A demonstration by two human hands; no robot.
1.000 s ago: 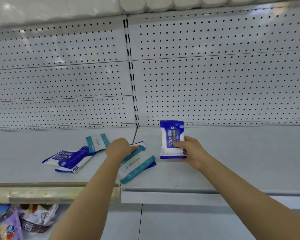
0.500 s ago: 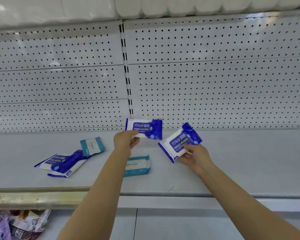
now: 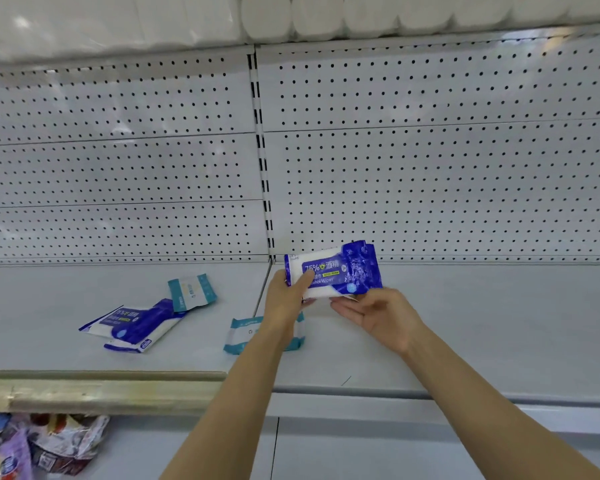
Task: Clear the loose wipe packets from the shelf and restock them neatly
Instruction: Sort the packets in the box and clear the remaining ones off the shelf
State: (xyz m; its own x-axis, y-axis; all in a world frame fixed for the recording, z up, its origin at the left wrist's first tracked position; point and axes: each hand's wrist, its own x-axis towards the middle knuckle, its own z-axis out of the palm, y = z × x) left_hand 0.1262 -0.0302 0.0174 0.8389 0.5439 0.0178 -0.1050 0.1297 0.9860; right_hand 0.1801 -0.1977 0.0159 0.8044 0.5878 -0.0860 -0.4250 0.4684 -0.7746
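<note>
the blue wipe packets (image 3: pixel 333 271) are now bunched together in the air, just in front of the pegboard back wall (image 3: pixel 430 168) and above the shelf (image 3: pixel 482 323). half a second ago each hand held its own blue packet a little apart; now the two seem stacked into one bundle, though how many are in it i cannot tell for sure. the left hand (image 3: pixel 286 299) grips the bundle's left end, thumb across the front. the right hand (image 3: pixel 374 311) sits under its lower edge, palm up, fingers loosely spread, supporting rather than clamping.

so the gathering looks under way, not finished. a teal packet (image 3: pixel 243 336) lies flat on the shelf, partly behind the left forearm. further left, another teal packet (image 3: pixel 192 292) leans on a loose pile of blue packets (image 3: pixel 132 323). those likely come next.
</note>
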